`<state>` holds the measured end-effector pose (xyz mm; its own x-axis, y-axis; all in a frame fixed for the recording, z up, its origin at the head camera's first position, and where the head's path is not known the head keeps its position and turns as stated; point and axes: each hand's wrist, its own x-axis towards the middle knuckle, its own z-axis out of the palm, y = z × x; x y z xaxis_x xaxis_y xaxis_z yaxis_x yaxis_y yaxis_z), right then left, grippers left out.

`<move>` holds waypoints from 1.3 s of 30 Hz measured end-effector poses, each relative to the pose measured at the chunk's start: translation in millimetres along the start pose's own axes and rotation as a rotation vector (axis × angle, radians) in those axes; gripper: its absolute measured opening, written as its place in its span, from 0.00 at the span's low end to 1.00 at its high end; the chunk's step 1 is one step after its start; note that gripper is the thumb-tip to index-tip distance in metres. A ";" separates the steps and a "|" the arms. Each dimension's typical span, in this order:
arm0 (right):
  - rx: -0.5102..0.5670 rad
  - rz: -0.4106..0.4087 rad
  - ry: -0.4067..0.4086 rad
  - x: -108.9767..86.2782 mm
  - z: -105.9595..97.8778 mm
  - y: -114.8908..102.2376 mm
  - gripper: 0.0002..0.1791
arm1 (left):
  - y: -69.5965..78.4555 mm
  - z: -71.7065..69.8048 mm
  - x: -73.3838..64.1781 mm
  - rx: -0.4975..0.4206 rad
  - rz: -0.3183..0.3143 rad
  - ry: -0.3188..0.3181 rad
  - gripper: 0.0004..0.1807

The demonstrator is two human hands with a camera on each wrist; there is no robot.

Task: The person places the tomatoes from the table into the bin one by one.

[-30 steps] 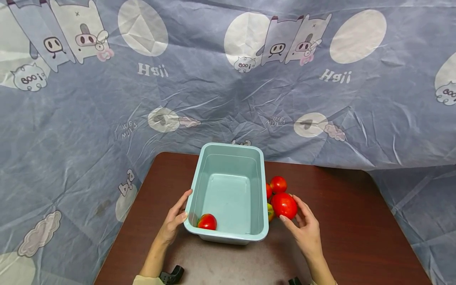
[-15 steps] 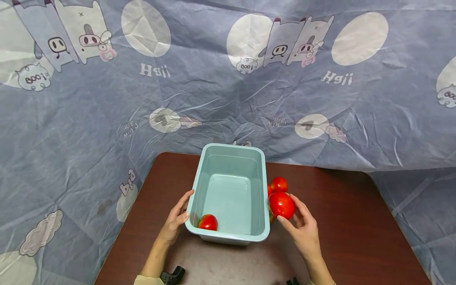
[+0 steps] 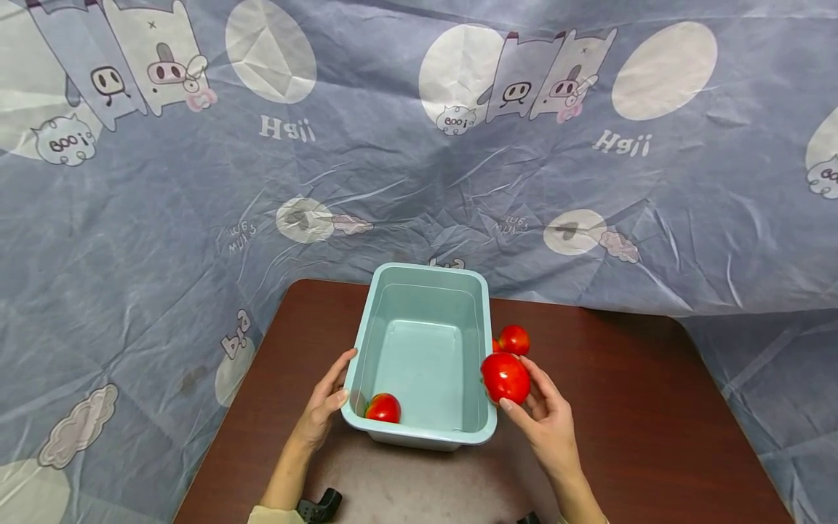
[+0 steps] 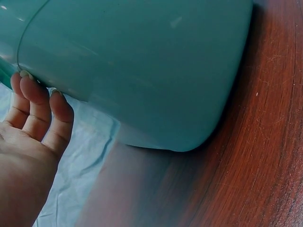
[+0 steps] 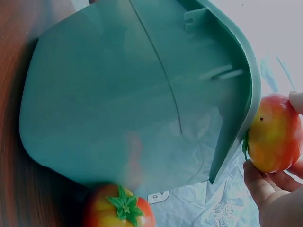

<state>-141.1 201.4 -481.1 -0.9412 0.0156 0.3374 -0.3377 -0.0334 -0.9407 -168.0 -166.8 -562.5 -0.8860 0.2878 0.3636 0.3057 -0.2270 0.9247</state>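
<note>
A pale teal plastic bin (image 3: 422, 364) stands on the table. My left hand (image 3: 325, 402) grips its left rim near the front corner; bent fingertips (image 4: 35, 92) meet the outer wall in the left wrist view. My right hand (image 3: 545, 418) holds a large red tomato (image 3: 505, 378) between thumb and fingers, right at the bin's right rim. The right wrist view shows this tomato's yellowish patch (image 5: 265, 137) and a green leaf on the rim side. Another red tomato (image 3: 383, 409) lies inside the bin, in the front left corner.
Beyond the held tomato, a red tomato (image 3: 514, 340) sits on the table, with one more partly hidden behind the bin's right rim. A tomato with a green calyx (image 5: 125, 208) lies beside the bin wall. Printed grey-blue cloth (image 3: 419, 182) hangs behind the dark red-brown table (image 3: 628, 393).
My right hand has moved left with the tomato, from above the other tomatoes to the bin's right rim. My left hand keeps its place on the bin.
</note>
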 end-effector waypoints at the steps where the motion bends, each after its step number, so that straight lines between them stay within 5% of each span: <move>1: 0.001 0.005 -0.007 0.4 0.7 -0.6 0.38 | 0.2 0.0 0.2 0.000 -0.001 0.000 0.35; 24: 0.018 -0.032 -0.122 0.1 8.8 -0.2 0.40 | 0.1 0.7 -0.7 -0.001 -0.010 -0.001 0.35; 32: 0.123 -0.210 -0.191 -1.5 4.1 5.1 0.38 | 1.4 1.2 -0.9 0.008 -0.018 0.000 0.35; 39: 0.103 -0.088 -0.115 -4.8 -1.8 8.0 0.30 | 1.5 1.2 -0.9 0.011 -0.027 -0.001 0.36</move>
<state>-139.3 202.9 -490.3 -0.9002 -0.0918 0.4257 -0.4118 -0.1388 -0.9006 -166.4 -166.4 -561.4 -0.8937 0.2947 0.3384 0.2855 -0.2085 0.9354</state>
